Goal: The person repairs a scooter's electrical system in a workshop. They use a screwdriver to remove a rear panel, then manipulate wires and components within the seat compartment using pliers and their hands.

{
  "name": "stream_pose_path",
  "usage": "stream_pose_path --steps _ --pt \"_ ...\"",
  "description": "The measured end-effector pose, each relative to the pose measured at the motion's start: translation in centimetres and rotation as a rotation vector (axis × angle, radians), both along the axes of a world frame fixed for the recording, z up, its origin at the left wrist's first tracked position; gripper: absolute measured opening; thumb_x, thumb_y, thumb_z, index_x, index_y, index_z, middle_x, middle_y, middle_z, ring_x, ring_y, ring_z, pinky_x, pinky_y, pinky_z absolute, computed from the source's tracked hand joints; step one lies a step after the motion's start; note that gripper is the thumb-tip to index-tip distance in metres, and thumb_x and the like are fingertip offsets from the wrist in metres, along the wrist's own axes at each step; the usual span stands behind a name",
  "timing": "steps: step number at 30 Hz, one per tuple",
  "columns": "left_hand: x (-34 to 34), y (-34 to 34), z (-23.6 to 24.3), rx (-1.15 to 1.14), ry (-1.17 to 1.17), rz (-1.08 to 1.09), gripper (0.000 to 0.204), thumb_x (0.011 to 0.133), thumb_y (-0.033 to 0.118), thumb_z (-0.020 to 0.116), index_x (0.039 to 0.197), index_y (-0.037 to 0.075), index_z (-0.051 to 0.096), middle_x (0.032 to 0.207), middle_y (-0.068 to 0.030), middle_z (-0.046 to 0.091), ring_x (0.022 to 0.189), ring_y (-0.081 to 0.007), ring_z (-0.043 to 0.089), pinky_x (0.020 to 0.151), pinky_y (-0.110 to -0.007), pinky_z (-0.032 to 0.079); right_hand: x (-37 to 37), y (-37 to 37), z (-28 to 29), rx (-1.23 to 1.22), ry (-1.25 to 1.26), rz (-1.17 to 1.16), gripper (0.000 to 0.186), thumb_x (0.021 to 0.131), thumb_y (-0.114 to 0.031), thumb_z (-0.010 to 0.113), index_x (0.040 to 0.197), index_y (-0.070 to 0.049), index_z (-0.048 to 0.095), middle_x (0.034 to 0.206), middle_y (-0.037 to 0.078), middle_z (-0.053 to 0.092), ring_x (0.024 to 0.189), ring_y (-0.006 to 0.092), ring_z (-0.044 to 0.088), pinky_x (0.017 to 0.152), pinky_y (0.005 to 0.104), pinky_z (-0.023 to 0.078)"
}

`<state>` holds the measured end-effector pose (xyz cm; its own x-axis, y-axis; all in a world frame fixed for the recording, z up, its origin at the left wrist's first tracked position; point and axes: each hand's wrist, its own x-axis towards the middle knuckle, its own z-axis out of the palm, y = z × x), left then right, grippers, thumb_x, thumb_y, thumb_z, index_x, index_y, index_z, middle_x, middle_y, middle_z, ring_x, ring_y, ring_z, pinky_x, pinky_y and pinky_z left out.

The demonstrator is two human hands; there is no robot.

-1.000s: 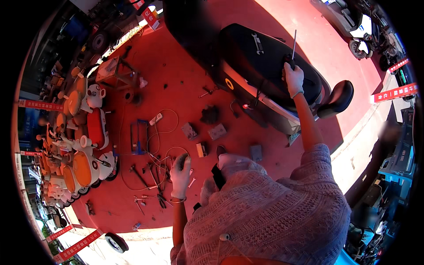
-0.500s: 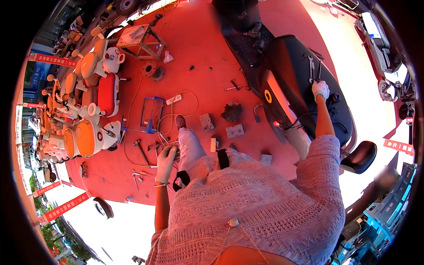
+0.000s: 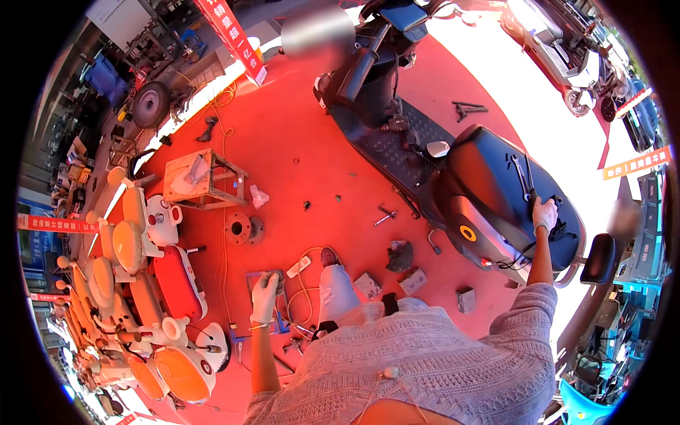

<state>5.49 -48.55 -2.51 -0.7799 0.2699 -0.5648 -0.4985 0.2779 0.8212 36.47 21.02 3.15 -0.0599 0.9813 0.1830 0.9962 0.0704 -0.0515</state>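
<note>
My right hand (image 3: 544,216), gloved in white, is closed round the dark handle of a long screwdriver (image 3: 531,198) at the top of a black scooter seat (image 3: 480,170). A wrench (image 3: 518,175) lies on that seat beside the screwdriver, with black cables (image 3: 525,255) hanging by the seat's rear. My left hand (image 3: 265,296), also gloved, is held low at the left of my body with curled fingers; what is in them, if anything, I cannot make out. The scooter's black footboard (image 3: 418,131) carries dark tools or parts.
Orange and red small scooters (image 3: 171,283) crowd the left. A wooden stool (image 3: 219,191), flanged metal parts (image 3: 241,228), grey blocks (image 3: 411,282), yellow hoses and loose tools lie about the red floor. A tyre (image 3: 150,104) is at the back left, another scooter (image 3: 552,49) back right.
The view has swung, bringing the scooter's handlebar into sight. The screwdriver in my right hand has come down close to the seat and wrench. My leg has appeared stepping forward on the left.
</note>
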Motion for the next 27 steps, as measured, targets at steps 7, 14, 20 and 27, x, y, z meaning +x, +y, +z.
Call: stream_pose_path --steps 7,14,20,27 --pt "-14.5 1.9 4.4 0.003 0.012 -0.159 0.030 0.094 0.024 0.052 0.110 -0.001 0.057 0.094 -0.0070 0.062 0.079 -0.0119 0.061 0.071 -0.026 0.052 -7.7 -10.8 0.1 -0.109 0.403 0.121 0.044 0.084 -0.039 0.060 0.105 0.000 0.065 0.095 0.017 0.068 0.091 0.0280 0.066 0.082 0.0359 0.049" --pt "-26.8 13.3 10.4 0.252 0.122 -0.362 0.031 0.096 0.024 0.049 0.109 -0.003 0.057 0.094 -0.0090 0.063 0.079 -0.0137 0.062 0.073 -0.027 0.053 -16.9 -15.9 1.5 -0.381 1.036 0.254 0.027 0.092 -0.018 0.058 0.108 0.002 0.062 0.089 0.006 0.066 0.078 0.0111 0.060 0.071 0.0239 0.049" --pt "-35.0 28.5 20.1 0.404 0.290 -0.616 0.040 0.098 0.033 0.045 0.113 -0.002 0.055 0.097 -0.0106 0.061 0.083 -0.0149 0.061 0.074 -0.028 0.052 -30.8 -16.7 10.8 -0.426 1.263 0.482 0.025 0.095 -0.013 0.052 0.112 0.003 0.060 0.090 0.005 0.064 0.080 0.0081 0.057 0.073 0.0221 0.047" --pt "-35.9 45.0 24.2 0.137 0.410 -1.183 0.049 0.089 0.044 0.057 0.108 -0.001 0.059 0.093 -0.0041 0.060 0.077 -0.0104 0.056 0.067 -0.026 0.048 -41.4 -18.1 17.3 -0.214 1.304 0.672 0.021 0.090 -0.007 0.057 0.107 0.003 0.062 0.091 0.008 0.067 0.079 0.0086 0.060 0.069 0.0228 0.047"
